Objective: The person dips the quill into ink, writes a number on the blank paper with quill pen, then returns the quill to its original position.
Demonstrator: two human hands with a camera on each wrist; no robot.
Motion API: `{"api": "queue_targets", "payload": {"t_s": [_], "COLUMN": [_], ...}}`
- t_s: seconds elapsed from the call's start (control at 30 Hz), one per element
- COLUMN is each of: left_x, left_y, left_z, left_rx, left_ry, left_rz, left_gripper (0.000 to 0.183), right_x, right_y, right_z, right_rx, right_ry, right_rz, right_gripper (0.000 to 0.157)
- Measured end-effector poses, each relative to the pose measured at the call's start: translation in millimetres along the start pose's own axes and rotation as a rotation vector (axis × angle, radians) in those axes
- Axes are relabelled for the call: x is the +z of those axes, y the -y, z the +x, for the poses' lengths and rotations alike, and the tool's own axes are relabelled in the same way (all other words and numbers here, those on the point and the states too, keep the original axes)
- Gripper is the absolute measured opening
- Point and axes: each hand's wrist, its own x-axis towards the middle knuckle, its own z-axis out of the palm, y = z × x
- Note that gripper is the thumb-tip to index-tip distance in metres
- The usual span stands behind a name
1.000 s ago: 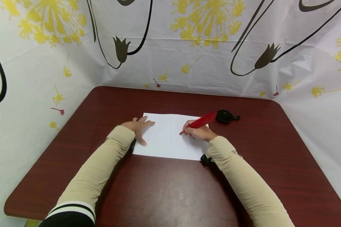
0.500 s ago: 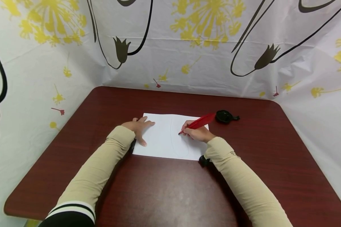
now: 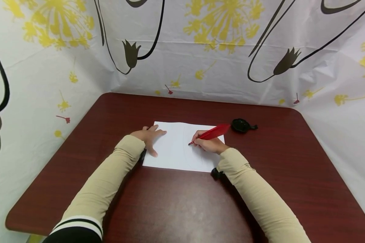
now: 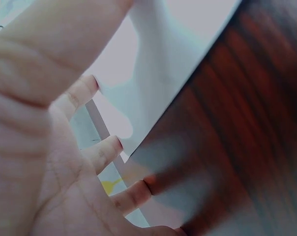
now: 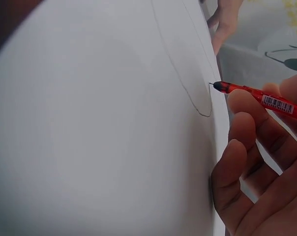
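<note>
A white sheet of paper lies on the brown table, bearing a faint long curved outline that rounds off near its front edge. My left hand rests on the sheet's left side with the fingers spread. The left wrist view shows fingertips by a corner of the paper. Between thumb and fingers, my right hand pinches a red feather pen. Seen from the right wrist, the pen's red barrel carries a barcode label, and its black tip meets the paper at a thin drawn line.
Behind the sheet, to the right, stands a small round black dish with a short handle. The table has rounded far corners. White cloth printed with yellow and dark flowers hangs around its back and sides.
My right hand has slid slightly left and toward me across the paper, bringing the pen with it. My left hand has stayed in place on the sheet.
</note>
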Motion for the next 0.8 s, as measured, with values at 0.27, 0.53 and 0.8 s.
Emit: {"api": "queue_targets", "payload": {"t_s": [0.27,0.53,0.8], "left_x": [0.4,1.3,1.3], "left_y": [-0.7,-0.3,-0.8], "left_z": [-0.4,1.6,0.8], "left_rx": [-0.009,-0.017,-0.031], "left_ry": [-0.003,0.001,0.003], "left_rz": [0.009,0.001,-0.013], "left_gripper": [0.108,0.109,0.111], "right_x": [3.0,4.9,7.2], "right_y": [1.2,3.3,3.8], "right_z": [0.7,-1.7,-2.4], "right_rx": [-0.02,-0.031,-0.033], "right_ry": [0.024,0.044,0.077], "right_rz": [0.013,0.026,0.043], "right_gripper": [0.014,0.013,0.016]}}
